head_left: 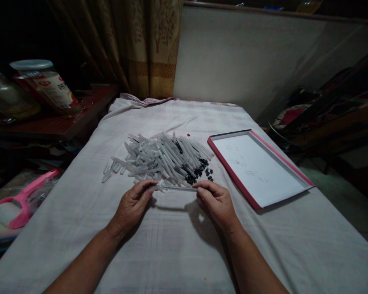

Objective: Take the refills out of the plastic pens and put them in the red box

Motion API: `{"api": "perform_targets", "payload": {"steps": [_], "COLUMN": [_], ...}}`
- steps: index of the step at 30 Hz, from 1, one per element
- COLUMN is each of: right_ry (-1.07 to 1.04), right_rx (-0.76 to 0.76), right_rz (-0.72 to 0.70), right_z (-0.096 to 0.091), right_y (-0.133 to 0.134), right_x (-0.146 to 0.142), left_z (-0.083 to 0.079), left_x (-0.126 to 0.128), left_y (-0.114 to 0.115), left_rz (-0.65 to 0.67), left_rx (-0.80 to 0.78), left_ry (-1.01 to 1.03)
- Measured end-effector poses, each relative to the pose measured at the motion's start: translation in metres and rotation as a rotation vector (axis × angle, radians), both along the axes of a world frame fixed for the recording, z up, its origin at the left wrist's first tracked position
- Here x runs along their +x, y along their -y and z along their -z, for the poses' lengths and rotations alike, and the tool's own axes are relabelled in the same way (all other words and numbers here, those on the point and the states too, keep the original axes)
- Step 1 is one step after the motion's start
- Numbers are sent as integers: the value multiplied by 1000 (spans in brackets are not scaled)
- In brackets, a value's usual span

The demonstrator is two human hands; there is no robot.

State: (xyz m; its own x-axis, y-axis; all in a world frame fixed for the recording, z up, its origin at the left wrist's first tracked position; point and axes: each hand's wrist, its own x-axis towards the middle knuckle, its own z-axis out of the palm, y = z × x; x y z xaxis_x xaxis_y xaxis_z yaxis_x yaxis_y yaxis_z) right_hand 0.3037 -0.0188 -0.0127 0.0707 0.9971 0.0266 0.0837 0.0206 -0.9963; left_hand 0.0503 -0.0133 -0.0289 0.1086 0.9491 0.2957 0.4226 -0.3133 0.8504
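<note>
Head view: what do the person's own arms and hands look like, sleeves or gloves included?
The left hand and right hand are ungloved. The left forearm and right forearm taper toward bare wrists; no sleeve, watch or bracelet shows.

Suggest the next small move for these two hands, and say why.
Perhaps nudge the right hand gently toward the left hand, keeping the slim rod level: both hands pinch near its opposite ends, roughly in line, so a light push should run along its length.
</note>
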Motion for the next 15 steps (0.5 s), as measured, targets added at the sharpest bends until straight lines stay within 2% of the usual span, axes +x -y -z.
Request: {"api": "perform_targets", "payload": {"steps": [7,15], "right_ry": [-5,72], "right_rx": [1,22], "right_rz": [-36,-19], "right_z": [2,-6], "right_y": [1,-1], "right_x": [-3,0], "left_z": [0,-2], "left_x": [0,0], "left_y": [-2,-1], "left_rz": [29,48], "left_rx": [62,102], "left_ry": [-58,-98]}}
